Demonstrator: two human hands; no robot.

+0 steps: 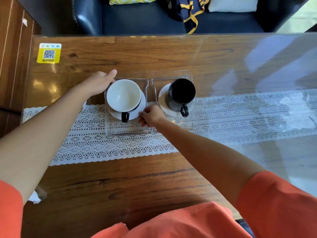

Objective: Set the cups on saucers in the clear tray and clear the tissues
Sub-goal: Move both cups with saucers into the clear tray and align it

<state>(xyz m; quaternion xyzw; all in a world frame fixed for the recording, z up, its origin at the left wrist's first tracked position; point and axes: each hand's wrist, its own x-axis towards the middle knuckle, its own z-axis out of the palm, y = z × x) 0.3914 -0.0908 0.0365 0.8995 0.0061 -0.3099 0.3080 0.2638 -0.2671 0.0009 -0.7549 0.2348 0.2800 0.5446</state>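
A clear two-compartment tray (173, 129) lies on the lace runner. In its left compartment a white-lined cup (123, 94) with a black handle stands on a white saucer (135, 113). In the right compartment a black cup (182, 91) stands on another white saucer (163, 98). My left hand (98, 83) rests at the far left rim of the white cup and saucer, fingers hidden behind them. My right hand (150, 116) pinches the near right edge of the left saucer. A crumpled white tissue (35, 198) lies at the table's near left edge, partly hidden by my left arm.
A white lace runner (240, 114) crosses the wooden table (137, 182) under a glass top. A yellow QR sticker (49, 53) sits at the far left. Beyond the table stands a dark sofa (145, 19) with cushions and a bag.
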